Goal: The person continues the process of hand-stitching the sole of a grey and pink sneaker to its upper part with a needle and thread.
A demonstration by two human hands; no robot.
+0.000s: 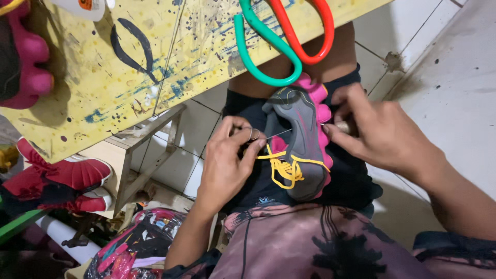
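The left hand (227, 160) pinches yellow thread (284, 168) beside the grey-soled pink shoe (297, 142); the right hand (380, 134) is closed on, probably, a wooden-handled awl (343, 126).

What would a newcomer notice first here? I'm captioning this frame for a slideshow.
The grey-soled pink shoe on the person's lap, at centre, tied round with yellow cord, between the left hand and the right hand. Above it, big green and red scissors lie on the paint-spattered yellow table.

left hand (227, 160) pinching, right hand (374, 132) gripping — close together
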